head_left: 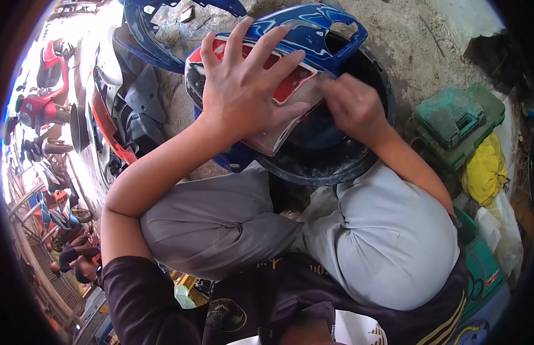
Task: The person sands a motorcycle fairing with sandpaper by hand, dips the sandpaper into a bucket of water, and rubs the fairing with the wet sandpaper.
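A red and grey panel (298, 86) with worn patches lies tilted over a round black basin (336, 171). Spread across its top is my left hand (241, 86), palm down, with the fingers apart and pressing on the surface. At the panel's right edge, my right hand (354, 106) has its fingers curled together; they are blurred, and whatever they hold, if anything, cannot be made out. Behind the panel, a glossy blue fairing piece (307, 29) with white streaks rests at the basin's far rim.
More blue parts (146, 37) lie at the upper left, beside dark and orange panels (143, 103). Green cases (456, 121) and a yellow bag (485, 169) stand at the right. A red motorcycle (45, 109) and another person (85, 267) are at the far left.
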Demonstrator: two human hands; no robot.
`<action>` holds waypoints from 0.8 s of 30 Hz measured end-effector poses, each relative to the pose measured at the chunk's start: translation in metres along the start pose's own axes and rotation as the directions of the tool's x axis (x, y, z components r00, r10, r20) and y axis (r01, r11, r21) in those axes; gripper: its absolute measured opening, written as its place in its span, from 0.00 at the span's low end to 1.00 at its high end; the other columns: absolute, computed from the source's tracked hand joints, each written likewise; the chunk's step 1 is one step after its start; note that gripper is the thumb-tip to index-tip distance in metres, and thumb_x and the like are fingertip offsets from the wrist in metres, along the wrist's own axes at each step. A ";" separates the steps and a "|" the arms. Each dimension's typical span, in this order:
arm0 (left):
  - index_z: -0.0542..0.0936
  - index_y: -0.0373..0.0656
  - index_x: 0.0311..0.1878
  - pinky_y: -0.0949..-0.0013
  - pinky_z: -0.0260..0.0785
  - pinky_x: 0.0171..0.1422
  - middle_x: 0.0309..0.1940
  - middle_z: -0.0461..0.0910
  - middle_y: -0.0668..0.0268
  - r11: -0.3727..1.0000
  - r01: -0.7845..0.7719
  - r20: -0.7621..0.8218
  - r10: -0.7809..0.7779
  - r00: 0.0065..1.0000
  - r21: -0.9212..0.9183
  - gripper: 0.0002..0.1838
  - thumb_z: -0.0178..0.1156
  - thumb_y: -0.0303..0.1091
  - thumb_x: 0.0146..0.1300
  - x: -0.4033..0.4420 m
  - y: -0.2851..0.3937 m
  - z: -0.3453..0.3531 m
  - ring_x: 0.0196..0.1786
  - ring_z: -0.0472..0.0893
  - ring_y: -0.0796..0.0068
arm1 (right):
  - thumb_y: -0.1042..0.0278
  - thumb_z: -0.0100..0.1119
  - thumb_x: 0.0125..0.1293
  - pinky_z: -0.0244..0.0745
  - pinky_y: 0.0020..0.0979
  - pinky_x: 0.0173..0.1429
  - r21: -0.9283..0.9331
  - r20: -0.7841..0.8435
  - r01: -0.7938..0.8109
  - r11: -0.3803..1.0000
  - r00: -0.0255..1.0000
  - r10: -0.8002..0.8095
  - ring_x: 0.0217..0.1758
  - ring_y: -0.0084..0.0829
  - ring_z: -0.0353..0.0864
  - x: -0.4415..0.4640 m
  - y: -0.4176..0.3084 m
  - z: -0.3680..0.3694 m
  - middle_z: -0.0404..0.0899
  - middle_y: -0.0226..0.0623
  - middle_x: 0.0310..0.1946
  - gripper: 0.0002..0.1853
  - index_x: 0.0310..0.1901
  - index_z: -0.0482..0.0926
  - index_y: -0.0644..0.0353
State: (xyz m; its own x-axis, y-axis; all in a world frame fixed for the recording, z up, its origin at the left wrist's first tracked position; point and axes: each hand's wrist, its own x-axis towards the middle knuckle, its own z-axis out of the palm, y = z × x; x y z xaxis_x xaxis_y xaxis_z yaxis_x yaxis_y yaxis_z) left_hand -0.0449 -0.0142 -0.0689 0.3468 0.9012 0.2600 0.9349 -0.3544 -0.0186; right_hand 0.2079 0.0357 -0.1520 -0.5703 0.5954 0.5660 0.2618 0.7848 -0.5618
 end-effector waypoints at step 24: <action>0.88 0.73 0.69 0.18 0.51 0.80 0.84 0.73 0.73 1.000 -0.002 0.002 0.002 1.000 0.011 0.42 0.77 0.78 0.52 -0.001 0.000 0.000 0.86 0.65 0.43 | 0.81 0.68 0.65 0.81 0.45 0.34 -0.122 -0.012 0.060 0.991 0.998 -0.061 0.32 0.43 0.84 0.001 -0.005 -0.002 0.76 0.39 0.30 0.13 0.51 0.85 0.61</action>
State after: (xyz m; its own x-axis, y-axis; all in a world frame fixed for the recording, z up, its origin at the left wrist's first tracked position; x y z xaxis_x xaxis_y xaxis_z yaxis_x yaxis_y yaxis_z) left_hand -0.0454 -0.0147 -0.0692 0.3485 0.9011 0.2579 0.9351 -0.3531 -0.0295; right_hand 0.2075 0.0326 -0.1473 -0.5759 0.5480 0.6066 0.3202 0.8339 -0.4494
